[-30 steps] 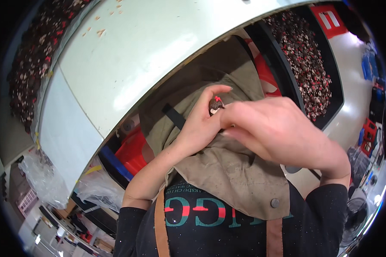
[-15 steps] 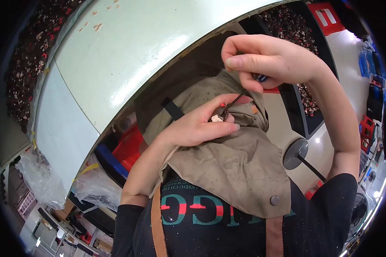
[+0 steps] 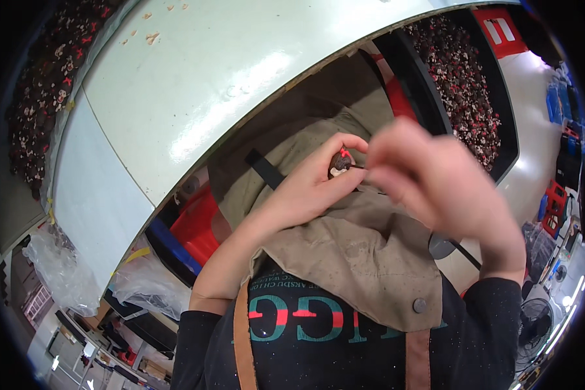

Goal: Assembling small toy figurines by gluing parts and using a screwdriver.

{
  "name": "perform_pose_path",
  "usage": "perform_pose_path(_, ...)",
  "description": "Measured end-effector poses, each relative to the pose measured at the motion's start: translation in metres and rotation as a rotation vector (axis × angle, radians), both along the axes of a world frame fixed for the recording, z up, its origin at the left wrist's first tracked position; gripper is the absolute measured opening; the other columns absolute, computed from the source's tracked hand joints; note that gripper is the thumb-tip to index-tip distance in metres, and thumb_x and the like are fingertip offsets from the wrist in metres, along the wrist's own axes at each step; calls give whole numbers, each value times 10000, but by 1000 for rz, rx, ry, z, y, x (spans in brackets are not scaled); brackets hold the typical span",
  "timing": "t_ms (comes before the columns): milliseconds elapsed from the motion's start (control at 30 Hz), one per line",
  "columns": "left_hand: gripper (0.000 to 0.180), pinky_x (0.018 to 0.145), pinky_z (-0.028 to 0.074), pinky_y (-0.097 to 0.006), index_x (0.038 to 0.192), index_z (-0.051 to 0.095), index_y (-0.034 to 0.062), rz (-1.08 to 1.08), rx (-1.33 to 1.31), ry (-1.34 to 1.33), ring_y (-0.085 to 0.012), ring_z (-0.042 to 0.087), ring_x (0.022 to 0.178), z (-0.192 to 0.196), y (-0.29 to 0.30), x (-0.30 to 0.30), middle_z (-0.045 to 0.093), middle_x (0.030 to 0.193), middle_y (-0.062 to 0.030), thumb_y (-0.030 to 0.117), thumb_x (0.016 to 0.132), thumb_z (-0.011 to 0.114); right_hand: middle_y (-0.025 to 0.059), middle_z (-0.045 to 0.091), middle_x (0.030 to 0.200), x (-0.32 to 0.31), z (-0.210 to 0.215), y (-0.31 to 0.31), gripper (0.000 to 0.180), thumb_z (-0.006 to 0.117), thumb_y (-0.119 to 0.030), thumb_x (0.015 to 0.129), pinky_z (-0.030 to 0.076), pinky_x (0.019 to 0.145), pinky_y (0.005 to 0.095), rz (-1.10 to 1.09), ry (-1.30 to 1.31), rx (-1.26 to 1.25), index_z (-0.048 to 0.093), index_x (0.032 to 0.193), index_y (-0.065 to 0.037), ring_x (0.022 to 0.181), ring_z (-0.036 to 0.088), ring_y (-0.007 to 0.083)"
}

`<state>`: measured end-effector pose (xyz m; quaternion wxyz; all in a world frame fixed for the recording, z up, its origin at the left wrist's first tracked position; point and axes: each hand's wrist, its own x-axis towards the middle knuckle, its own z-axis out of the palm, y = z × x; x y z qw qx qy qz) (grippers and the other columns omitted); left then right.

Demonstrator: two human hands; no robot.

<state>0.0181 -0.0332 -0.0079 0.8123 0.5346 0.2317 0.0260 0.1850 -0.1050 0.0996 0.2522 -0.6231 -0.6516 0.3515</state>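
My left hand (image 3: 307,190) is closed around a small dark brown figure (image 3: 341,162) with a red bow-like piece on top and a pale patch below. Thumb and forefinger press it from both sides, over my lap. My right hand (image 3: 439,179) is beside it on the right, smeared by motion, with its fingers curled. From those fingers a thin dark-shafted tool (image 3: 358,168) reaches to the figure's side; its handle is hidden in the hand. Under both hands lies a tan apron (image 3: 351,250) with brown straps.
A pale table (image 3: 195,84) curves across ahead of me, with small crumbs on its far left. Many similar dark and red figures (image 3: 461,84) fill a black crate at the right. Another heap (image 3: 52,97) lies at the far left. A red stool (image 3: 198,227) shows under the table.
My right hand has come down and turned, bringing the tool lower and flatter against the figure. My left hand has shifted slightly up and right, tilting the figure.
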Motion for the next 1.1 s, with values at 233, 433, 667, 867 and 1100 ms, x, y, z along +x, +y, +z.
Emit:
perform_pose_path(233,401,684,463,-402,1295,465,143,265,776,116,-302,562,758,13,-5,1,574,944,-157,141,905,557,79,539,675,-28,-22,-21,227,703,-33,713,447,516,357,100,-204,261,540,870,-43,584,568,256)
perform_pose_path(433,358,616,449,-366,1219,488,117,199,465,331,-299,569,683,28,-1,2,573,801,-145,160,880,592,92,539,657,-40,-12,-17,184,675,-42,754,445,505,355,107,-274,207,539,878,-37,557,566,264)
perform_pose_path(667,388,588,433,-328,1224,444,69,205,392,42,-196,553,622,2,-20,0,565,740,-110,174,883,597,37,531,606,2,0,18,115,490,-118,929,409,512,258,-5,210,-283,523,892,-14,547,520,112)
perform_pose_path(867,462,761,438,-304,1285,401,43,42,195,74,-152,551,836,13,-16,1,574,1017,-103,213,899,588,-32,490,586,35,-8,43,267,437,-277,979,302,427,188,32,367,-639,521,872,-47,491,402,29)
perform_pose_path(1100,526,959,370,-302,1338,357,28,-33,87,-9,-177,473,1135,8,-10,0,490,1240,-126,225,905,581,-38,468,591,47,-31,46,250,450,-281,976,225,376,170,-51,513,-813,516,868,-66,453,322,8)
